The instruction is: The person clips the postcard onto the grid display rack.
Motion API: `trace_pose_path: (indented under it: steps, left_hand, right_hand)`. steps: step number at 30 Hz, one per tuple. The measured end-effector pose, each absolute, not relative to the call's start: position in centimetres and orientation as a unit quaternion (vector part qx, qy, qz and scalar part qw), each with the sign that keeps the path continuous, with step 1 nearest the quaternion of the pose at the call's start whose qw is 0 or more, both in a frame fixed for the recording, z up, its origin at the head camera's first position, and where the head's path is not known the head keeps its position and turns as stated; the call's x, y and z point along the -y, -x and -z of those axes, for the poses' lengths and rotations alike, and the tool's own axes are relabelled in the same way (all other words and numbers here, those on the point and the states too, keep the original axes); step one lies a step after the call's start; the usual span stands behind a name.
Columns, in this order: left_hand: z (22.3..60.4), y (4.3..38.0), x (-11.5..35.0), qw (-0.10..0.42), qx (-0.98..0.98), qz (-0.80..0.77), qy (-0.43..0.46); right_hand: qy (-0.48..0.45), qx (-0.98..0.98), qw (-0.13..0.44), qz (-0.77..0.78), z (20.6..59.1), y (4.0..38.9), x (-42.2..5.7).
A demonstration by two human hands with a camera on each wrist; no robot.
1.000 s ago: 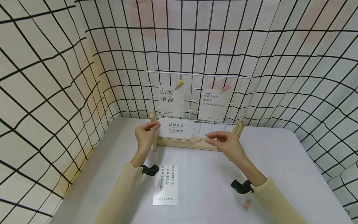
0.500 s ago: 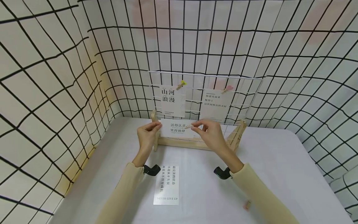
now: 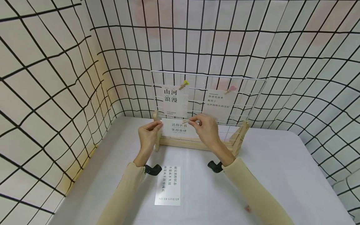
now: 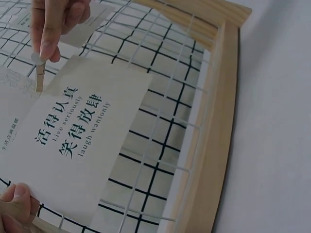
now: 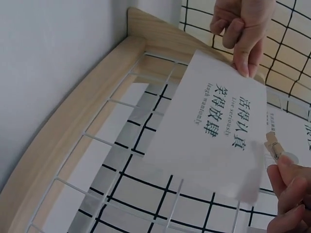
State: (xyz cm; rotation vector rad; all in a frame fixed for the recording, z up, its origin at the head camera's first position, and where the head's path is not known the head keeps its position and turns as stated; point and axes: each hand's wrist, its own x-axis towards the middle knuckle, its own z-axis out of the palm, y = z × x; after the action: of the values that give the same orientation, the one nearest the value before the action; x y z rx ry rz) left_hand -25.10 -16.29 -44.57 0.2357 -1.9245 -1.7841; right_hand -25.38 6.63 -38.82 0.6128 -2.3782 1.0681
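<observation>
A white card (image 3: 175, 128) with dark lettering is held against the lower part of a white wire grid rack (image 3: 194, 74). My left hand (image 3: 147, 136) pinches its left edge between thumb and fingers. My right hand (image 3: 207, 128) pinches a small wooden clothespin (image 4: 40, 77) with a round whitish decoration. In both wrist views the clothespin's tip (image 5: 270, 138) is at the card's top edge; whether it grips the card I cannot tell. Above, two more cards hang on the grid, one by a yellow-topped clothespin (image 3: 183, 85), one by a pink heart clothespin (image 3: 231, 89).
The rack stands on a wooden base (image 3: 182, 143). A loose "NEVER GIVE UP" card (image 3: 167, 190) lies on the white table (image 3: 213, 200) in front. Another clothespin (image 3: 247, 208) lies beside the right sleeve, partly hidden. Black-lined white fabric surrounds the table.
My right hand has moved left and up with the clothespin, from the card's right side to its top edge. My left hand keeps its hold on the card.
</observation>
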Motion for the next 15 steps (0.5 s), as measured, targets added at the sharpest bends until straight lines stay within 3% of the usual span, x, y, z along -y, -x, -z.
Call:
trace_pose_path:
  steps: [15]
  left_hand:
    - [44.8, 25.5, 15.2, 0.306, 0.697, 0.641, -0.097]
  right_hand:
    - [-0.211, 0.877, 0.264, -0.342, 38.7, 26.5, -5.5]
